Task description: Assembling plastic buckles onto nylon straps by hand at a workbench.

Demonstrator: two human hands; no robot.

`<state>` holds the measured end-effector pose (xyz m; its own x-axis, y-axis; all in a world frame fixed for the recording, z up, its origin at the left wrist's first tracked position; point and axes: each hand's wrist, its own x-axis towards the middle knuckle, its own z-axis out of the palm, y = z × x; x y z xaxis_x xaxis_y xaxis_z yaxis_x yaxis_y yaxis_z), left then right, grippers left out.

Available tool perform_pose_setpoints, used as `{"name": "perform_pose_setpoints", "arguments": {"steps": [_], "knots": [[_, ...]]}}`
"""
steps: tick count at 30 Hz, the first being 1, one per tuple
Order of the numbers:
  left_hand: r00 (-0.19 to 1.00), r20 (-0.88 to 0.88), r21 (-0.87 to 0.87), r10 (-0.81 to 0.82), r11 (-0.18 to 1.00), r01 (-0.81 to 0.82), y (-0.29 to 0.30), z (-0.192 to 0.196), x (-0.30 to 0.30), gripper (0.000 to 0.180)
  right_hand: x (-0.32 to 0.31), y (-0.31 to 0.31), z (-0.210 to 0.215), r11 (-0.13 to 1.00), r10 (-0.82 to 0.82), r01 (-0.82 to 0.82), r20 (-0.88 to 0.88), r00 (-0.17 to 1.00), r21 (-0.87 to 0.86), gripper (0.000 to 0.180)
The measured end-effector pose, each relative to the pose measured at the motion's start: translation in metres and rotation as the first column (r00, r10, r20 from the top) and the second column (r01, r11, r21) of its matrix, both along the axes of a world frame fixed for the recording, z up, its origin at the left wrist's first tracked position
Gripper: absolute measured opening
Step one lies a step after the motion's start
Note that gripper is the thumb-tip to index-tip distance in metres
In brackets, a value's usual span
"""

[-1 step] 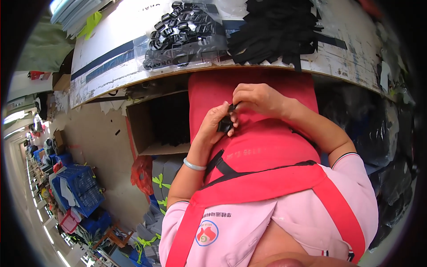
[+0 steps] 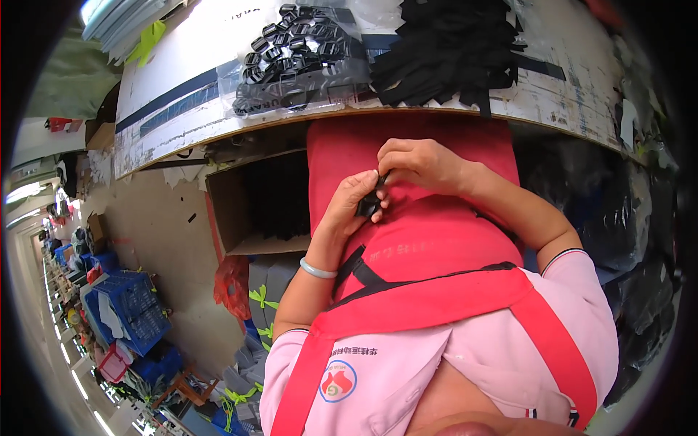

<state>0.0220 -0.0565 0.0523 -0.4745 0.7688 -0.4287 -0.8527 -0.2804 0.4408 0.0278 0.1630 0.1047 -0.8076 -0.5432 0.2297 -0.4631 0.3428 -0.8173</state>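
Note:
Over my lap, my left hand (image 2: pixel 350 202) is closed round a small black piece (image 2: pixel 368 204), its fingers curled against the palm. The piece is largely covered, so whether it is webbing, a buckle or both cannot be made out. Thumb and fingers of my right hand (image 2: pixel 418 161) pinch at its upper end, touching the left fingertips. On the table beyond lies a clear plastic bag (image 2: pixel 251 94) with many black plastic buckles (image 2: pixel 298 45) on it. To their right is a heap of black webbing strips (image 2: pixel 451 54), some hanging over the front edge.
The white table (image 2: pixel 174 120) has a curved-looking front edge just beyond my hands. Below it, an open cardboard box (image 2: pixel 227 211) holds dark material. Dark plastic-wrapped bundles (image 2: pixel 607 211) crowd the right side. Blue crates (image 2: pixel 134 309) and a red bag (image 2: pixel 233 285) stand at left.
My right hand has shifted very slightly left and down at the black piece. My left hand keeps its hold almost unmoved.

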Motion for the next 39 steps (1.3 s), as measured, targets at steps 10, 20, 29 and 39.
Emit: {"name": "perform_pose_setpoints", "arguments": {"steps": [10, 20, 29, 39], "knots": [[0.987, 0.067, 0.018, 0.146, 0.989, -0.147, 0.016, -0.002, -0.003, 0.026, -0.098, 0.051, -0.015, 0.764, -0.416, 0.594, -0.512, 0.752, 0.251, 0.024], [0.964, 0.191, 0.134, 0.185, 0.968, -0.213, 0.011, -0.012, -0.006, 0.024, -0.118, 0.059, -0.021, 0.777, -0.434, 0.616, -0.601, 0.672, 0.128, 0.018], [0.902, -0.33, -0.262, 0.277, 0.891, -0.37, 0.023, 0.009, -0.015, 0.021, -0.033, -0.002, 0.042, 0.869, -0.351, 0.436, 0.331, 0.876, -0.234, 0.013], [0.724, -0.67, -0.341, 0.165, 0.798, -0.497, 0.027, 0.017, -0.008, 0.015, 0.001, -0.012, 0.0, 0.759, -0.162, 0.61, 0.841, 0.516, -0.229, 0.02]]}}
